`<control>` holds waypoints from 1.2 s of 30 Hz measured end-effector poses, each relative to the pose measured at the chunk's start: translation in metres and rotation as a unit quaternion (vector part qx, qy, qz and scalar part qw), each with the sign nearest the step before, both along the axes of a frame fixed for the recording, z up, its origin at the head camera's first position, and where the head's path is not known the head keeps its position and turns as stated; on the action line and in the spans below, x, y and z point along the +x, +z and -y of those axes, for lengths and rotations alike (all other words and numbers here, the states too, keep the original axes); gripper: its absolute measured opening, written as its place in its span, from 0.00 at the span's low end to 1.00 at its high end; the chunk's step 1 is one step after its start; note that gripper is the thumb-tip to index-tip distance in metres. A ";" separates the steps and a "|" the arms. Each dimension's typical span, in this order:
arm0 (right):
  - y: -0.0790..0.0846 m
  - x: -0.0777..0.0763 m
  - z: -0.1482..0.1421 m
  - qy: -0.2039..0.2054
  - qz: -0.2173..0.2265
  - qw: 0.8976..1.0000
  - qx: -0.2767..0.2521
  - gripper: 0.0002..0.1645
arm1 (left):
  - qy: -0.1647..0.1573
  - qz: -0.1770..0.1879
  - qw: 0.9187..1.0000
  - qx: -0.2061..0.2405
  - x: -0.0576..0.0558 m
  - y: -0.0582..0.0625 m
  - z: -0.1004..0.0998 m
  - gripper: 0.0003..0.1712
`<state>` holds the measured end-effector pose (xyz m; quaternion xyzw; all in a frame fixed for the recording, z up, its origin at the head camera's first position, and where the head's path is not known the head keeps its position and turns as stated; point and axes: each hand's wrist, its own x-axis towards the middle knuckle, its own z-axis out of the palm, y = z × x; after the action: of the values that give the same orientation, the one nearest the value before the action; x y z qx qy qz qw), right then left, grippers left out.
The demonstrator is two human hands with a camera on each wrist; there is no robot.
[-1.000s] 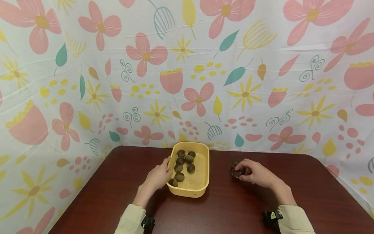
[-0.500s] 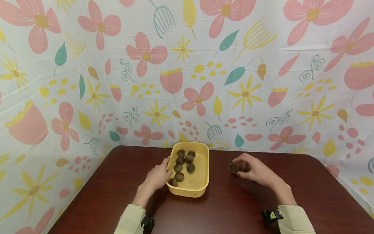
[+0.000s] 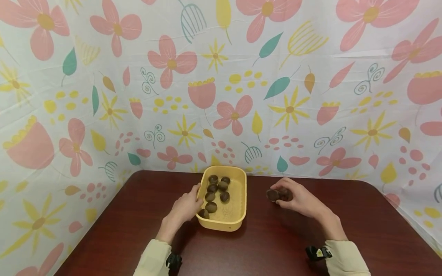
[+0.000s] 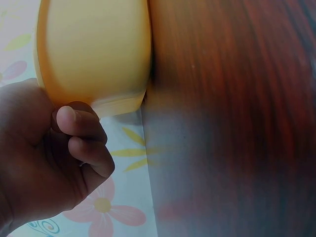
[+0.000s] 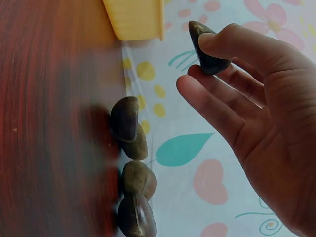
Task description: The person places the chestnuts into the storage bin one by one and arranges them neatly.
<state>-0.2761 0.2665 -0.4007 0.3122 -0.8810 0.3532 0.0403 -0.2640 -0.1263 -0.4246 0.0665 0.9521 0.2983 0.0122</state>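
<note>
Brown, glossy and rounded, one chestnut [image 5: 213, 58], pinched by the right hand [image 3: 300, 197], its grip narrow, has edged toward the yellow rectangular plastic tray [image 3: 236, 209], whose rim the left hand [image 3: 184, 206] holds; picking-up looks done.

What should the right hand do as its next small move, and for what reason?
Probably move the dark brown, rounded chestnut-like piece over the yellow rectangular plastic tray: the right hand pinches it, similar pieces lie inside, the tray's right side is bare, and the left hand grips its edge.
</note>
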 end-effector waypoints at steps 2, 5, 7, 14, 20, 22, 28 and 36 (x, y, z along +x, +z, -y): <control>0.001 0.000 0.003 0.004 -0.003 1.000 -0.004 0.22 | 0.001 -0.002 1.000 -0.001 0.000 0.001 0.001 0.35; 0.002 0.000 0.008 0.005 -0.007 1.000 -0.012 0.23 | 0.001 -0.001 1.000 0.001 0.000 0.001 0.001 0.36; 0.001 0.000 0.012 0.013 -0.010 1.000 -0.013 0.23 | 0.001 -0.002 1.000 0.001 0.000 0.001 0.002 0.36; 0.004 0.003 0.027 0.042 -0.016 0.999 -0.011 0.23 | -0.004 0.002 1.000 0.002 -0.002 0.000 0.000 0.36; 0.008 0.006 0.036 0.040 -0.027 0.999 -0.003 0.23 | -0.006 0.001 1.000 -0.001 -0.002 0.000 -0.001 0.36; 0.011 0.005 0.041 0.041 -0.039 0.998 0.005 0.22 | -0.007 -0.001 1.000 -0.003 -0.002 0.000 0.000 0.36; 0.024 -0.001 0.060 0.069 -0.065 0.995 0.025 0.22 | -0.006 -0.002 1.000 -0.005 -0.002 0.002 0.000 0.36; 0.034 -0.016 0.085 0.108 -0.054 0.991 0.062 0.22 | -0.004 -0.002 1.000 -0.003 -0.001 0.001 0.001 0.35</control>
<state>-0.2916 0.1815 -0.3663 0.4266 -0.8587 0.2824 0.0302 -0.2653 -0.1273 -0.4235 0.0709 0.9528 0.2949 0.0120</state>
